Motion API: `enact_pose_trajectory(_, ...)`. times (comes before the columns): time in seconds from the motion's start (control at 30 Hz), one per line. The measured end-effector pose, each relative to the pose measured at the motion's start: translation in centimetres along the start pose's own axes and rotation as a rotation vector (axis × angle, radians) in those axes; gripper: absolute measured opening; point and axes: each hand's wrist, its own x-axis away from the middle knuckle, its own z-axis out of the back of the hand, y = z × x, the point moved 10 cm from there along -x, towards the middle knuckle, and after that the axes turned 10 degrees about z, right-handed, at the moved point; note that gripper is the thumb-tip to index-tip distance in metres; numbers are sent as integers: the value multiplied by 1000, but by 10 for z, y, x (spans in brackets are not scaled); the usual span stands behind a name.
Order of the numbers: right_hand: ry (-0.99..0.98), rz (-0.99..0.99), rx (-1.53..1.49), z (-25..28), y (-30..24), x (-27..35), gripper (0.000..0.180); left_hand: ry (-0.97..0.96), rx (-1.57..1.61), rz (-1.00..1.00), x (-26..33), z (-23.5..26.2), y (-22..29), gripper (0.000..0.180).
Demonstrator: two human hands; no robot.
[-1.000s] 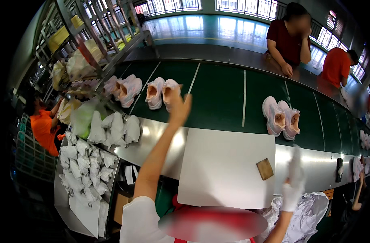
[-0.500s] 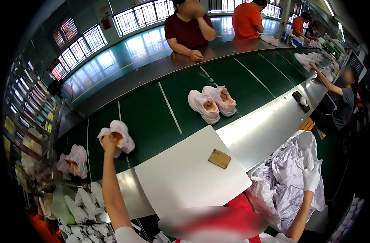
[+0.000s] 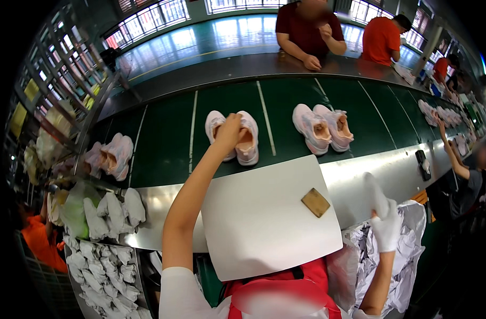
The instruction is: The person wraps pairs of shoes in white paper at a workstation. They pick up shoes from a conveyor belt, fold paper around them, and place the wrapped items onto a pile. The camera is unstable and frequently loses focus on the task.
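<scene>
A pair of pale pink sneakers (image 3: 248, 141) stands on the green conveyor belt in front of me. My left hand (image 3: 229, 131), bare, is closed on their inner edges where the two shoes meet. My right hand (image 3: 385, 228) wears a white glove and is raised over the bag of paper. From it sticks up a long wad of white paper (image 3: 377, 194), smeared by motion, with the fingers closed around its lower end. A second pair of pink sneakers (image 3: 322, 130) sits farther right on the belt, and more sneakers (image 3: 115, 157) are at the left.
A white board (image 3: 269, 218) with a small brown block (image 3: 315, 202) lies before me. The bag (image 3: 354, 255) holds crumpled paper at my right. Stuffed paper shapes (image 3: 107, 271) fill a tray at the left. A person in dark red (image 3: 312, 32) leans on the far ledge.
My left hand and its pair of sneakers have moved right along the belt, near the board. My right hand has risen out of the paper bag with a wad. The view has turned left.
</scene>
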Motion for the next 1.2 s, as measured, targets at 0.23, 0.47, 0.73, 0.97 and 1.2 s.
enact_pose_trajectory(0.23,-352,710,141,-148,-247,-72,29,-297,104,40,-25,-28,-7,33)
enact_pose_trajectory(0.47,-672,694,392,-293,-305,-109,24,-308,156,20,-31,-28,-3,24)
enact_pose_trajectory(0.73,-934,825,442,-368,-318,-95,34,-246,154,31,-11,-16,-31,29)
enact_pose_trajectory(0.97,-779,916,597,-395,-294,-115,27,-190,307,14,-18,-27,-23,38)
enact_pose_trajectory(1.2,-565,636,49,-337,-301,-141,42,-218,505,8,-21,-90,-76,51)
